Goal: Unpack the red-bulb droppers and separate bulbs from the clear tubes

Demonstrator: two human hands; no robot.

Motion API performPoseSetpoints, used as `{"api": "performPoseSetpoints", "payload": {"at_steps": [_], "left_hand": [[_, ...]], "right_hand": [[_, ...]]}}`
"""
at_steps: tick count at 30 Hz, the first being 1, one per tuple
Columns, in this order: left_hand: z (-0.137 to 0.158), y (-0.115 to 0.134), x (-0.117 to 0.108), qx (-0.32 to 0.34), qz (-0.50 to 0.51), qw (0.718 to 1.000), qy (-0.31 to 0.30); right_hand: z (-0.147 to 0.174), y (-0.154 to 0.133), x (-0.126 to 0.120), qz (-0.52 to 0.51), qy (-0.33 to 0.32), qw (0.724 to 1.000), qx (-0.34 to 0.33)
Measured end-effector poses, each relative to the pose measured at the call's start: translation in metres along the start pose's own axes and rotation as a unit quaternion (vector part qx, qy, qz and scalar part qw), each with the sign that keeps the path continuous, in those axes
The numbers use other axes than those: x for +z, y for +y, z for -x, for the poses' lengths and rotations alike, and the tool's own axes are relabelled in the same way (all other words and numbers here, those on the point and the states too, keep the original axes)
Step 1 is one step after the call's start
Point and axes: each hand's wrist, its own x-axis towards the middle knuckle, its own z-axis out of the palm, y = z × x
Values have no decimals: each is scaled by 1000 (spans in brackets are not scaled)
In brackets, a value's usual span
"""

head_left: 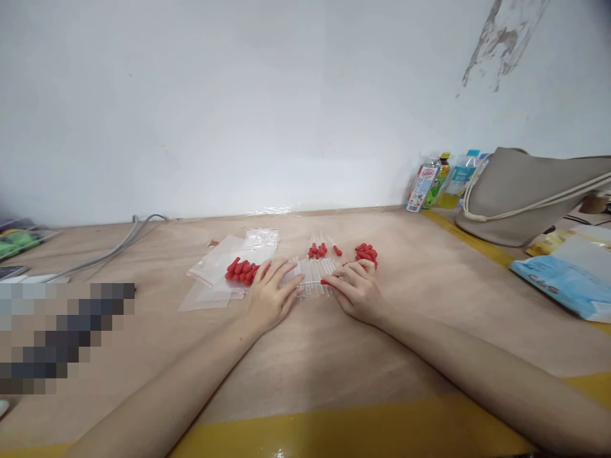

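Note:
Clear thin tubes (312, 270) lie side by side in a row between my hands. My left hand (273, 291) pinches the left end of one tube held crosswise over the row. At that tube's other end, my right hand (360, 289) grips a small red rubber bulb (323, 282); the two look joined or touching. Beyond the row lie several tubes with red bulbs on them (319, 250). A pile of loose red bulbs (241, 272) is beside my left hand, on clear plastic bags (214, 264). Another pile of red bulbs (366, 253) sits behind my right hand, partly hidden.
Drink bottles (458, 184) and a carton (422, 186) stand by the wall at right, next to a grey bag (529, 191). A blue tissue pack (558, 280) lies at the right. A grey cable (114, 248) crosses the left. Yellow tape (305, 432) runs along the front edge.

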Motion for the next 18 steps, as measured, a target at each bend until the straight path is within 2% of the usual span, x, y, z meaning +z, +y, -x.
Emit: {"api": "performPoseSetpoints", "payload": {"at_steps": [5,18], "left_hand": [[-3,7,0,32,9,999,-28],[-8,13,3,87,30,995,-25]], "right_hand": [[-4,-1,1,-16,-8,1000,1],[-3,-2,11,-45,-17,998,-46]]}}
